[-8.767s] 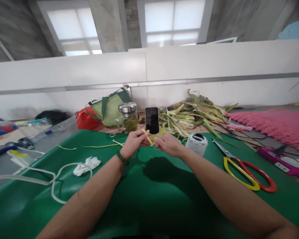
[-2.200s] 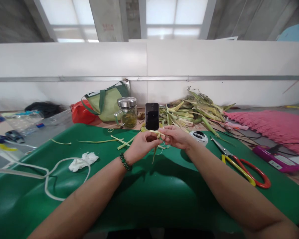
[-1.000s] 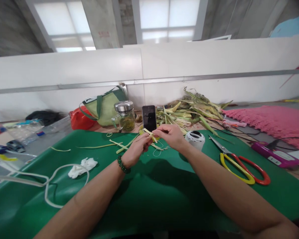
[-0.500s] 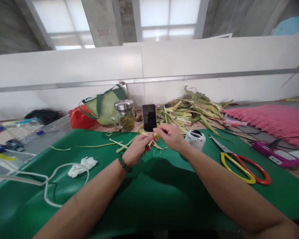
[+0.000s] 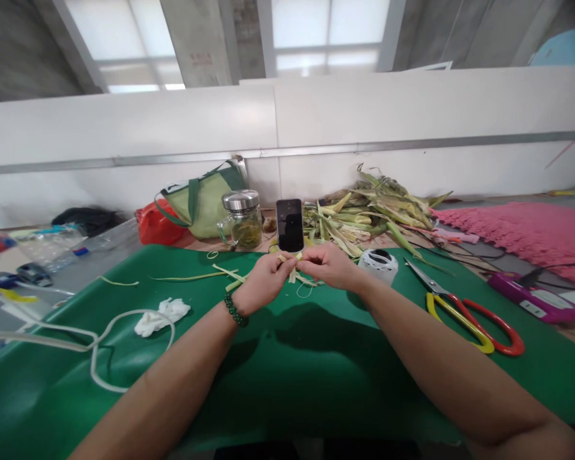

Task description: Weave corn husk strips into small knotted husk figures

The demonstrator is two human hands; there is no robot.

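Fingertips close together, my left hand [image 5: 263, 281] and my right hand [image 5: 330, 265] both pinch pale corn husk strips [image 5: 292, 276] above the green mat. Short ends of the strips poke out between and below the fingers, while most of the piece is hidden. A green bead bracelet [image 5: 234, 311] circles my left wrist. Just behind the fingers a black phone [image 5: 290, 225] stands upright. Loose cut strips [image 5: 229, 273] lie left of my left hand, and a thin thread loop [image 5: 305, 292] lies beneath my right hand.
Scissors with yellow and red handles [image 5: 460, 313] lie open at right, near a white spool [image 5: 378, 263]. Behind are a husk pile [image 5: 388, 198], a glass jar [image 5: 246, 230] and a green bag [image 5: 206, 207]. A white cable [image 5: 94, 358] and crumpled tissue [image 5: 163, 317] lie at left.
My hands have drawn closer together, with the left turned more knuckles-up. Less of the husk strips shows between the fingers. The whole view has shifted slightly.
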